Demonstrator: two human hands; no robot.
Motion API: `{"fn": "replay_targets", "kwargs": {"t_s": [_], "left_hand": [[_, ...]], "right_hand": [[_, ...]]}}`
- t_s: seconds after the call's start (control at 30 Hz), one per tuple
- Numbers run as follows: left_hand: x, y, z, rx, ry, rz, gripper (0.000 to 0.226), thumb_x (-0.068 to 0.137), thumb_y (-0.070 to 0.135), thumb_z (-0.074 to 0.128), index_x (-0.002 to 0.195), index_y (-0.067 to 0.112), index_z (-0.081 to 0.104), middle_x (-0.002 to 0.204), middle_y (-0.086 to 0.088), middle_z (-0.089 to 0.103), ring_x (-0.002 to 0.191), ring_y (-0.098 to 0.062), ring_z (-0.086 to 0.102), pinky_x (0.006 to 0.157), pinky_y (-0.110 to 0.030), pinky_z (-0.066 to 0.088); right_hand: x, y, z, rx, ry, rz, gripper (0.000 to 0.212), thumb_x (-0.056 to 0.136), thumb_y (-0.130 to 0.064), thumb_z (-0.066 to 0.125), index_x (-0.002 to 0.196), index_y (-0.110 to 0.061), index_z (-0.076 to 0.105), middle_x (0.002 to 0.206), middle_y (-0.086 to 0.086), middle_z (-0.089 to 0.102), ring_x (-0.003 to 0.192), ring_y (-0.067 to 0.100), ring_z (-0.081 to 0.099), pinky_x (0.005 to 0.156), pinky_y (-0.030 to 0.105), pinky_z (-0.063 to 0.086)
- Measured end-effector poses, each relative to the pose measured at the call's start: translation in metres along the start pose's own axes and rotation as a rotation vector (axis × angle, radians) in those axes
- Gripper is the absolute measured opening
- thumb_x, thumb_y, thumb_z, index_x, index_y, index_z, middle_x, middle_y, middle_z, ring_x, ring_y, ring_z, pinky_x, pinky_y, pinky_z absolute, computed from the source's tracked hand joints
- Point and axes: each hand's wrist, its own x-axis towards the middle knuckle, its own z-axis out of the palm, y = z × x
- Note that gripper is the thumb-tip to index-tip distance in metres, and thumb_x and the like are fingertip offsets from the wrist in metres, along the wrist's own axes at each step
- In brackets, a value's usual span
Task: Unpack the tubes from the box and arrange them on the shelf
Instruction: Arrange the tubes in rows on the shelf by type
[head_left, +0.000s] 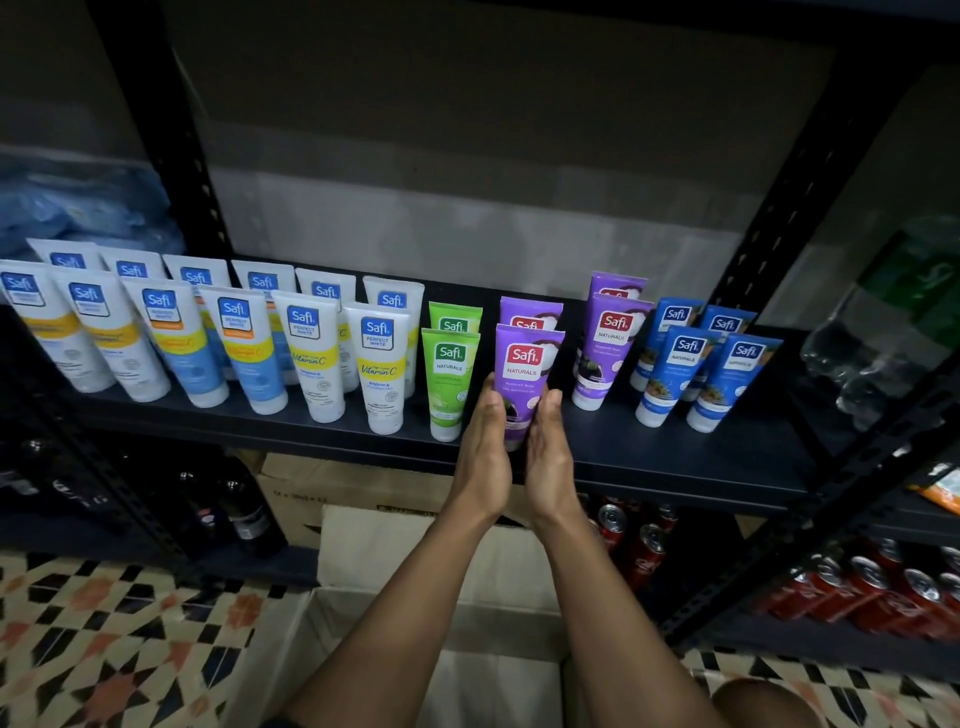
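Note:
A purple Safi tube (524, 371) stands cap-down near the front of the dark shelf (675, 457). My left hand (483, 452) presses its left side with straight fingers and my right hand (548, 457) presses its right side, so the tube sits between both palms. Another purple tube (531, 312) stands right behind it. To the left stand two green tubes (449, 374) and rows of white tubes (379, 364). To the right are two more purple tubes (608, 348) and several blue tubes (670, 374). The open cardboard box (483, 670) lies below my forearms.
Black upright posts (171, 130) frame the shelf. Dark bottles (244, 509) and red cans (644, 551) fill the lower shelf, with more cans (872, 587) at right. Clear water bottles (862, 353) stand on the right-hand rack. A cardboard carton (358, 488) sits under the shelf. The floor is patterned tile (104, 649).

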Motion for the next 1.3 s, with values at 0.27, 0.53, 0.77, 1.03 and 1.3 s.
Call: {"fn": "replay_targets", "kwargs": {"t_s": [0.27,0.53,0.77,1.03,1.3], "left_hand": [[0.001,-0.003,-0.002,0.002,0.006,0.011,0.078,0.084,0.064,0.035,0.147,0.018,0.035,0.144,-0.001,0.048,0.129,-0.008,0.048,0.106,-0.026,0.041],[-0.001,-0.001,-0.002,-0.012,0.017,0.001,0.074,0.086,0.062,0.036,0.146,0.018,0.037,0.141,-0.002,0.051,0.127,-0.009,0.05,0.105,-0.028,0.042],[0.0,0.001,-0.002,0.01,0.018,-0.005,0.065,0.091,0.049,0.032,0.147,0.016,0.036,0.143,-0.003,0.049,0.13,-0.011,0.048,0.109,-0.031,0.04],[-0.003,0.002,-0.005,0.063,0.019,-0.016,0.068,0.09,0.053,0.031,0.148,0.017,0.033,0.146,-0.002,0.046,0.131,-0.009,0.046,0.11,-0.029,0.039],[-0.008,0.006,-0.007,0.097,0.004,-0.034,0.083,0.081,0.071,0.033,0.149,0.023,0.031,0.149,0.005,0.042,0.136,-0.007,0.04,0.116,-0.041,0.031]], "right_hand": [[0.0,0.005,0.001,0.013,0.007,0.012,0.11,0.067,-0.086,0.054,0.145,-0.01,0.043,0.138,0.006,0.058,0.13,0.015,0.052,0.116,0.04,0.035],[-0.001,0.005,0.004,0.025,0.01,0.01,0.112,0.066,-0.087,0.055,0.147,-0.012,0.04,0.141,0.006,0.055,0.131,0.014,0.051,0.115,0.039,0.036],[-0.001,0.005,0.002,0.009,0.02,0.0,0.103,0.072,-0.082,0.052,0.146,-0.01,0.042,0.138,0.006,0.058,0.128,0.013,0.054,0.104,0.023,0.045],[-0.001,0.003,0.005,0.044,0.042,0.004,0.118,0.061,-0.089,0.056,0.147,-0.01,0.04,0.139,0.007,0.057,0.129,0.014,0.053,0.11,0.028,0.041],[-0.006,-0.004,-0.002,-0.015,0.097,0.023,0.099,0.073,-0.082,0.049,0.15,-0.02,0.036,0.149,-0.003,0.046,0.134,0.006,0.045,0.108,0.022,0.038]]}}
